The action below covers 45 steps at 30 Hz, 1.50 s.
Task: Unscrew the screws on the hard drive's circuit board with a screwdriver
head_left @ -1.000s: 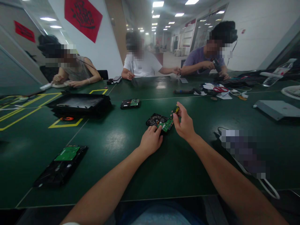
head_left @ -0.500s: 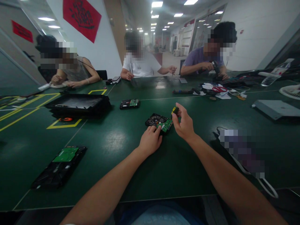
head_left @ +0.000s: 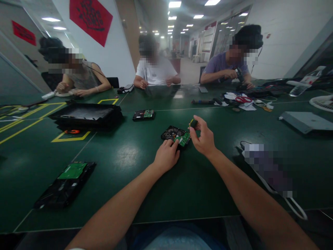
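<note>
A hard drive (head_left: pixel 173 133) with a black casing and a green circuit board (head_left: pixel 184 139) lies on the table in front of me. My left hand (head_left: pixel 167 155) grips its near edge, with the fingertips on top by the board. Just right of the drive, my right hand (head_left: pixel 203 136) pinches a short screwdriver (head_left: pixel 193 123) by its dark green and yellow handle. The tool is held over the board's right end; its tip is too small to make out.
Another hard drive (head_left: pixel 66 185) lies at the near left, and a third drive (head_left: pixel 143 115) farther back. Stacked black trays (head_left: pixel 85 116) stand at left. A pixelated object with a white strap (head_left: pixel 296 208) and a grey box (head_left: pixel 308 121) lie at right. Three people sit across the table (head_left: pixel 125 156).
The screwdriver in my right hand has shifted slightly left and tilted. My left hand and the hard drive stay put. Across the table, the middle person's outstretched hand has drawn back.
</note>
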Available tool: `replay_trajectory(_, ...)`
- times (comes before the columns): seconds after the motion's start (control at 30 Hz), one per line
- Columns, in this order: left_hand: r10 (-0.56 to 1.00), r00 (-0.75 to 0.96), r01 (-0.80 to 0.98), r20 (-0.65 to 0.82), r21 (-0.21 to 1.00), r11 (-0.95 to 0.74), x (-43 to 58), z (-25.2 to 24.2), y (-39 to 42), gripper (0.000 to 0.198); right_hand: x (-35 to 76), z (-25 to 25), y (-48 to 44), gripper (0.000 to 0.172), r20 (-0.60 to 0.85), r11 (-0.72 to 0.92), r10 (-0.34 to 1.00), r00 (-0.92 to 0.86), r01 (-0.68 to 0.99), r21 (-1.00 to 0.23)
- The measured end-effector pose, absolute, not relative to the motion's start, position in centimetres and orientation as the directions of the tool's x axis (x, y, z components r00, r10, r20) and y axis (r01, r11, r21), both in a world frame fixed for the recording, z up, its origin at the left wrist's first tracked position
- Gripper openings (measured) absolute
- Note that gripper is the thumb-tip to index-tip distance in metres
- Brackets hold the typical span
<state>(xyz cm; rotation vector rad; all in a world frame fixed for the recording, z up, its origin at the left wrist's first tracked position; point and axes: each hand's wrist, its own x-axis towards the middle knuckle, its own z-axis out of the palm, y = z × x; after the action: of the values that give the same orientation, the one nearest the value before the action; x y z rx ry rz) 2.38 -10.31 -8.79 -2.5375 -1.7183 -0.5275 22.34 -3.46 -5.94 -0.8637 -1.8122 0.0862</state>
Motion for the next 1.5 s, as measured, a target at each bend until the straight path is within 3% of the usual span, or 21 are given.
replay_trajectory(0.5, 0.901, 0.325, 0.907, 0.289, 0.175, -0.383, 2.40, -8.67, -10.33, 0.052, 22.31, -5.72, -3.68, 0.051, 0.792, 0.715, 0.593, -0.145, 0.547, -0.435)
replay_trajectory(0.7, 0.904, 0.325, 0.909, 0.278, 0.170, -0.379, 2.35, -8.76, -10.30, 0.053, 22.26, -6.02, -3.52, 0.056, 0.771, 0.738, 0.614, -0.168, 0.468, -0.486)
replay_trajectory(1.0, 0.903, 0.328, 0.912, 0.278, 0.157, -0.380, 2.38, -8.89, -10.29, 0.052, 22.17, -6.06, -3.40, 0.062, 0.786, 0.722, 0.599, -0.154, 0.528, -0.447)
replay_trajectory(1.17, 0.907, 0.322, 0.913, 0.272, 0.164, -0.373, 2.42, -8.79, -10.26, 0.053, 22.17, -6.29, -3.34, 0.070, 0.752, 0.718, 0.634, -0.182, 0.499, -0.485)
replay_trajectory(1.5, 0.903, 0.325, 0.912, 0.282, 0.160, -0.378, 2.44, -8.78, -10.33, 0.053, 22.24, -6.35, -3.13, 0.068, 0.767, 0.734, 0.612, -0.194, 0.501, -0.459)
